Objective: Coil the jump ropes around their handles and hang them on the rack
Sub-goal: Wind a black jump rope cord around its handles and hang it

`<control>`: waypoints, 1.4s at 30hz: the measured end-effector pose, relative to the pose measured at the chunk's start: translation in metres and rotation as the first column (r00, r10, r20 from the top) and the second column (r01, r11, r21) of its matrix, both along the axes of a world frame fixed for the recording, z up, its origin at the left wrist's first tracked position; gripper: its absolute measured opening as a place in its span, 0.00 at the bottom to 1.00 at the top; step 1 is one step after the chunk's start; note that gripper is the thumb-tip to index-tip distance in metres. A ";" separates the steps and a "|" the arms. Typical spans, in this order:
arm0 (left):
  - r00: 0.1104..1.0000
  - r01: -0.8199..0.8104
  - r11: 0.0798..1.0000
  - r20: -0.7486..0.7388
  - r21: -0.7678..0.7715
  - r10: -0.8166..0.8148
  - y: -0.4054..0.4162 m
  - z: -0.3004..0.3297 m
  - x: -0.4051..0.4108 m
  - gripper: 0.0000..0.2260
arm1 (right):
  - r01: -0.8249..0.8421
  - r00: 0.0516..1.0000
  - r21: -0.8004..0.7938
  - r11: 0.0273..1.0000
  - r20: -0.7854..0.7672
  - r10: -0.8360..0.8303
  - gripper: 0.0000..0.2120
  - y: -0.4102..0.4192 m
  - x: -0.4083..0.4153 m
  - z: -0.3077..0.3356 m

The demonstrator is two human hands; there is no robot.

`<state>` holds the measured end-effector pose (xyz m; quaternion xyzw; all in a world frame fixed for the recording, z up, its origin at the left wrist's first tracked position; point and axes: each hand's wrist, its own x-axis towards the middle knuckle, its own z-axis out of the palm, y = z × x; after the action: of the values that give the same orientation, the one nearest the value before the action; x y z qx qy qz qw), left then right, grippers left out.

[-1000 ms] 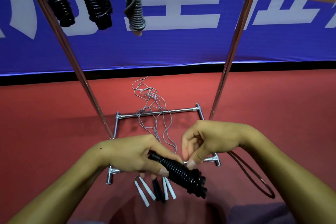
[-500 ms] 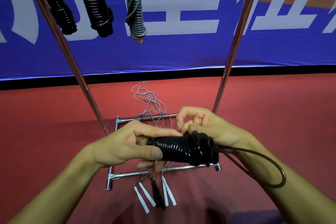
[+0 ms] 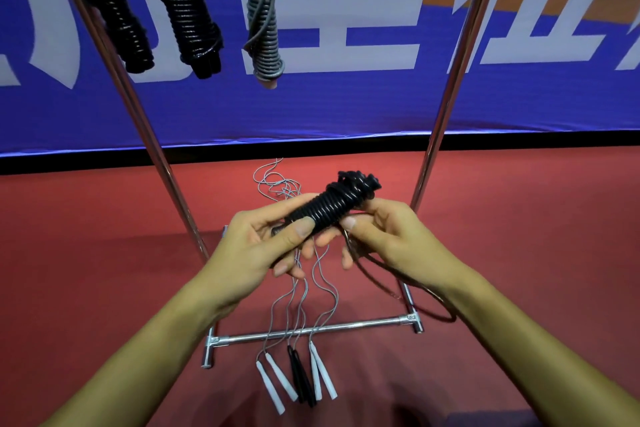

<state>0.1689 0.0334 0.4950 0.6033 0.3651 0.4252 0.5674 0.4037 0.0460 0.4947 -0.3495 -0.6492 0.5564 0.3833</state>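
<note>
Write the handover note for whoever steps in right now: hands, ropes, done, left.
Left hand: gripping the lower end of the black coiled rope.
Right hand: pinching the same bundle at its upper part; a loose loop of black cord trails from it past the right wrist.
Rack: three coiled ropes hang up top, two black and one grey.
Floor: three uncoiled ropes lie across the rack's base, thin cords tangled behind; two pairs of white handles and one black pair nearest you.
Done: three hung, fourth nearly wrapped.
Left: tuck in the loose loop, hang it, then coil and hang the floor ropes.
</note>
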 end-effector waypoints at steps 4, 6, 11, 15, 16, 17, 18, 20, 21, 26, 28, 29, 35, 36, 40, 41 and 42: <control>0.991 -0.048 0.997 -0.121 0.052 0.054 -0.003 -0.004 0.005 0.18 | -0.059 0.991 -0.068 0.996 0.117 0.067 0.10 0.003 0.004 -0.004; 0.984 -0.084 0.994 -0.150 0.076 0.094 -0.003 -0.005 0.008 0.17 | -0.020 0.997 -0.153 0.988 0.076 0.032 0.11 0.003 0.001 -0.005; 0.954 -0.159 0.972 -0.226 0.174 0.196 0.003 -0.009 0.011 0.18 | 0.046 0.959 -0.399 0.916 -0.238 -0.152 0.04 0.000 -0.021 -0.014; 0.907 -0.153 0.955 -0.347 0.255 0.238 0.005 -0.017 0.009 0.15 | 0.152 0.964 -0.384 0.911 -0.146 -0.222 0.14 -0.001 -0.028 -0.021; 0.880 -0.142 0.948 -0.402 0.285 0.253 0.005 -0.018 0.008 0.15 | 0.175 0.965 -0.391 0.904 -0.112 -0.235 0.17 -0.003 -0.031 -0.022; 0.842 -0.132 0.937 -0.462 0.323 0.278 0.006 -0.017 0.006 0.16 | 0.198 0.962 -0.408 0.892 -0.096 -0.257 0.19 -0.005 -0.033 -0.022; 0.804 -0.130 0.923 -0.507 0.361 0.311 0.006 -0.016 0.005 0.17 | 0.218 0.955 -0.422 0.880 -0.095 -0.282 0.20 -0.006 -0.035 -0.021; 0.774 -0.139 0.901 -0.522 0.412 0.358 0.005 -0.010 0.003 0.19 | 0.251 0.935 -0.443 0.861 -0.118 -0.333 0.20 -0.006 -0.034 -0.017; 0.768 -0.138 0.889 -0.520 0.435 0.374 0.004 -0.008 0.003 0.20 | 0.250 0.929 -0.456 0.854 -0.134 -0.344 0.19 -0.006 -0.033 -0.014; 0.672 -0.118 0.860 -0.598 0.496 0.437 0.006 -0.013 0.006 0.21 | 0.226 0.955 -0.496 0.838 -0.055 -0.291 0.16 -0.005 -0.032 -0.008; 0.736 -0.130 0.891 -0.560 0.436 0.382 0.009 -0.016 0.005 0.20 | 0.240 0.963 -0.469 0.850 0.002 -0.271 0.17 -0.003 -0.030 -0.005; 0.773 -0.135 0.906 -0.530 0.401 0.349 0.011 -0.016 0.004 0.20 | 0.246 0.964 -0.448 0.860 0.020 -0.265 0.17 -0.001 -0.029 -0.003; 0.687 -0.170 0.897 -0.604 0.409 0.405 0.010 -0.013 0.003 0.19 | 0.259 0.959 -0.337 0.905 0.200 -0.199 0.17 0.000 -0.027 -0.006; 0.650 -0.171 0.890 -0.630 0.424 0.425 0.008 -0.012 0.004 0.20 | 0.255 0.954 -0.321 0.912 0.238 -0.183 0.13 0.000 -0.025 -0.008; 0.536 -0.186 0.870 -0.695 0.457 0.480 0.006 -0.014 0.005 0.20 | 0.287 0.766 0.018 0.958 0.596 -0.241 0.02 -0.003 -0.018 -0.010; 0.518 -0.180 0.875 -0.713 0.449 0.472 0.006 -0.015 0.005 0.20 | 0.233 0.607 0.181 0.956 0.741 -0.288 0.04 -0.005 -0.017 -0.010; 0.515 -0.176 0.886 -0.727 0.430 0.455 0.006 -0.015 0.006 0.19 | 0.151 0.436 0.316 0.937 0.829 -0.350 0.06 -0.007 -0.017 -0.008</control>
<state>0.1750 0.0394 0.4797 0.7306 0.6182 0.2488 0.1489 0.3870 0.0393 0.4868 -0.6369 -0.7441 0.1700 0.1086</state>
